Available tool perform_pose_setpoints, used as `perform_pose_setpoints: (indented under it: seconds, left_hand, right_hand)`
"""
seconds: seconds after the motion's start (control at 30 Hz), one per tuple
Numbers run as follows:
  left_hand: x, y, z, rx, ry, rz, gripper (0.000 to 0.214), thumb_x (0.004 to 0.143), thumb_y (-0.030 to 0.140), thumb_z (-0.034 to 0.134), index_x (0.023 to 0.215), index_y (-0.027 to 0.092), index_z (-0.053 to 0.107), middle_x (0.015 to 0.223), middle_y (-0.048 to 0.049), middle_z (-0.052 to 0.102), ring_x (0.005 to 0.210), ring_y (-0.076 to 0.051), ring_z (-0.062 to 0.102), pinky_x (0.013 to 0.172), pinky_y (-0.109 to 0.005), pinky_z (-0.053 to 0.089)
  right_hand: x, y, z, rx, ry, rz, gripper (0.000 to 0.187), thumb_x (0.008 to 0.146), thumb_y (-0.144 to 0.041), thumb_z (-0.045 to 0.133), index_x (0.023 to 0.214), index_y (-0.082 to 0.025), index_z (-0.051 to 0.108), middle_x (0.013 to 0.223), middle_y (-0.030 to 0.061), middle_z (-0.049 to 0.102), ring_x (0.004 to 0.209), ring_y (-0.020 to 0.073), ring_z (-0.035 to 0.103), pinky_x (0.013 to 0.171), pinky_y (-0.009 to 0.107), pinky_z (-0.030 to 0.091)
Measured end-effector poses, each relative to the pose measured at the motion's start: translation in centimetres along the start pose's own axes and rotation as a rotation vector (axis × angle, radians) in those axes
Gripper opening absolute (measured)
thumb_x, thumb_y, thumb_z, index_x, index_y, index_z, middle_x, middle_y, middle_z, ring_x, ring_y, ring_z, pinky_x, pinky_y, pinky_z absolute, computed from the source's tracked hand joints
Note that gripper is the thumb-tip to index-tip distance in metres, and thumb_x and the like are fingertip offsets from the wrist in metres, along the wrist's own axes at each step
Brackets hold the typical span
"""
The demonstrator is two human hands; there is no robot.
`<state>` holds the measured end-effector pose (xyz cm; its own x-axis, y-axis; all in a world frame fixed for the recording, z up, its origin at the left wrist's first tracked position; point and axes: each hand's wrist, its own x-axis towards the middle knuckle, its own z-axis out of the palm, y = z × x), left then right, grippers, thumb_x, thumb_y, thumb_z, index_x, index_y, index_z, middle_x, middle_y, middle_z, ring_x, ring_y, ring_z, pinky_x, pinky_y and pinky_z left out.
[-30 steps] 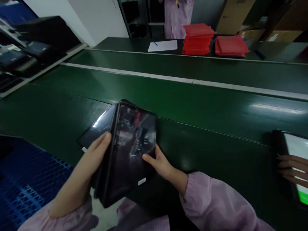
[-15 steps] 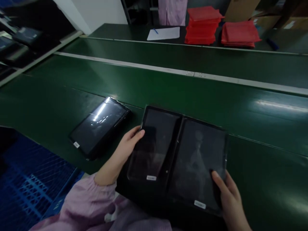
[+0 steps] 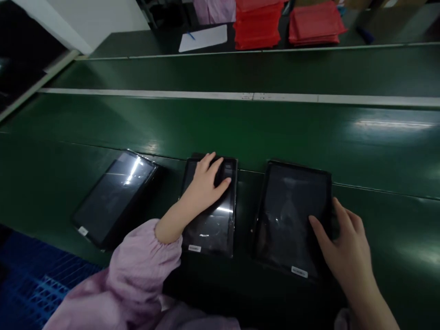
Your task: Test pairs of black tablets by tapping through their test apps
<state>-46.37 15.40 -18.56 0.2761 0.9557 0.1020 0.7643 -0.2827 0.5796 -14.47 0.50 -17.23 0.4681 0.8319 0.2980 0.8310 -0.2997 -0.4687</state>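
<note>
Three dark tablets lie side by side on the green conveyor belt (image 3: 240, 133). My left hand (image 3: 206, 183) rests flat, fingers spread, on the upper part of the middle tablet (image 3: 210, 224). My right hand (image 3: 343, 247) lies on the right tablet (image 3: 292, 211), thumb on the screen and fingers stretched past its right edge. The left tablet (image 3: 113, 197) lies apart, angled, touched by neither hand. Each tablet has a small white label near its lower edge.
A white strip (image 3: 240, 96) runs across the belt. Behind it lie a white sheet with a pen (image 3: 203, 37) and two stacks of red bags (image 3: 257, 23). A person in pink stands at the far side (image 3: 213, 9). A blue crate (image 3: 30, 279) is at lower left.
The two tablets I held together are now laid apart on the belt. My left hand moved up onto the middle one; my right slid the other to the right.
</note>
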Motion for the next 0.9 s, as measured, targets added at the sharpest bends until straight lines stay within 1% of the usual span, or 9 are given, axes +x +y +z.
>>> perform_pose_setpoints:
  seconds: [0.03, 0.1, 0.2, 0.33, 0.47, 0.57, 0.73, 0.83, 0.9]
  left_hand:
    - [1.0, 0.8, 0.6, 0.041, -0.047, 0.013, 0.066, 0.1, 0.043, 0.061, 0.16, 0.016, 0.054, 0.177, -0.0216, 0.044, 0.17, -0.039, 0.031, 0.136, -0.064, 0.029]
    - [2.5, 2.1, 1.6, 0.121, -0.087, 0.02, 0.07, 0.098, 0.042, 0.062, 0.161, 0.013, 0.052, 0.175, -0.0244, 0.047, 0.168, -0.041, 0.036, 0.136, -0.066, 0.028]
    - [3.8, 3.1, 2.7, 0.191, -0.029, 0.044, 0.061, 0.098, 0.036, 0.058, 0.154, 0.012, 0.06, 0.164, -0.0234, 0.06, 0.159, -0.04, 0.05, 0.134, -0.065, 0.034]
    - [4.0, 3.6, 3.2, 0.211, 0.078, 0.053, 0.056, 0.096, 0.033, 0.052, 0.144, 0.009, 0.069, 0.151, -0.0222, 0.072, 0.148, -0.039, 0.063, 0.129, -0.061, 0.044]
    - [4.0, 3.4, 3.3, 0.175, 0.101, 0.036, 0.06, 0.093, 0.038, 0.054, 0.141, 0.008, 0.072, 0.147, -0.0226, 0.074, 0.146, -0.042, 0.064, 0.129, -0.061, 0.043]
    - [4.0, 2.9, 3.3, 0.122, 0.097, 0.02, 0.059, 0.091, 0.041, 0.057, 0.139, 0.012, 0.074, 0.148, -0.0205, 0.074, 0.146, -0.043, 0.063, 0.13, -0.062, 0.041]
    - [4.2, 3.2, 3.4, 0.125, 0.079, 0.006, 0.055, 0.091, 0.039, 0.057, 0.136, 0.013, 0.076, 0.146, -0.0205, 0.075, 0.146, -0.044, 0.064, 0.13, -0.063, 0.04]
    - [4.6, 3.9, 3.0, 0.098, 0.036, -0.027, 0.053, 0.089, 0.034, 0.06, 0.133, 0.01, 0.076, 0.147, -0.0231, 0.074, 0.147, -0.046, 0.062, 0.13, -0.063, 0.04]
    - [4.7, 3.9, 2.0, 0.029, 0.0, -0.057, 0.052, 0.089, 0.033, 0.064, 0.135, 0.012, 0.076, 0.148, -0.0203, 0.074, 0.148, -0.043, 0.062, 0.131, -0.059, 0.041]
  right_hand:
    - [0.5, 0.1, 0.2, 0.0, -0.01, -0.008, 0.101, 0.089, -0.096, 0.047, 0.15, -0.018, 0.068, 0.126, 0.0221, 0.068, 0.1, 0.0377, 0.071, 0.074, 0.051, 0.064]
    - [1.5, 0.2, 0.6, 0.011, -0.015, -0.009, 0.102, 0.091, -0.095, 0.046, 0.151, -0.016, 0.066, 0.123, 0.0213, 0.067, 0.097, 0.0351, 0.07, 0.072, 0.048, 0.063]
    - [2.4, 0.5, 1.1, 0.045, -0.014, 0.006, 0.097, 0.093, -0.091, 0.048, 0.152, -0.015, 0.064, 0.126, 0.0221, 0.063, 0.105, 0.0374, 0.068, 0.08, 0.052, 0.064]
    - [3.0, 1.1, 1.5, 0.099, 0.014, 0.001, 0.08, 0.095, -0.083, 0.057, 0.147, -0.024, 0.065, 0.126, 0.0162, 0.064, 0.105, 0.0329, 0.068, 0.086, 0.053, 0.064]
    - [3.4, 1.4, 1.3, 0.187, -0.005, 0.056, 0.074, 0.092, -0.079, 0.065, 0.143, -0.026, 0.069, 0.125, 0.0136, 0.064, 0.092, 0.0265, 0.065, 0.076, 0.048, 0.065]
    - [3.5, 1.4, 1.2, 0.248, -0.022, 0.095, 0.072, 0.09, -0.076, 0.071, 0.142, -0.026, 0.071, 0.124, 0.0122, 0.064, 0.089, 0.024, 0.066, 0.075, 0.045, 0.066]
    - [3.3, 1.3, 1.5, 0.292, 0.019, 0.038, 0.064, 0.095, -0.068, 0.07, 0.144, -0.028, 0.071, 0.13, 0.0118, 0.068, 0.113, 0.0291, 0.073, 0.094, 0.049, 0.067]
    - [3.4, 1.3, 1.6, 0.388, 0.002, 0.019, 0.064, 0.098, -0.065, 0.068, 0.149, -0.028, 0.068, 0.14, 0.0131, 0.069, 0.13, 0.0326, 0.07, 0.109, 0.055, 0.061]
    - [3.3, 1.4, 1.4, 0.52, -0.035, 0.056, 0.067, 0.096, -0.064, 0.071, 0.153, -0.028, 0.064, 0.148, 0.0139, 0.068, 0.14, 0.034, 0.066, 0.118, 0.058, 0.056]
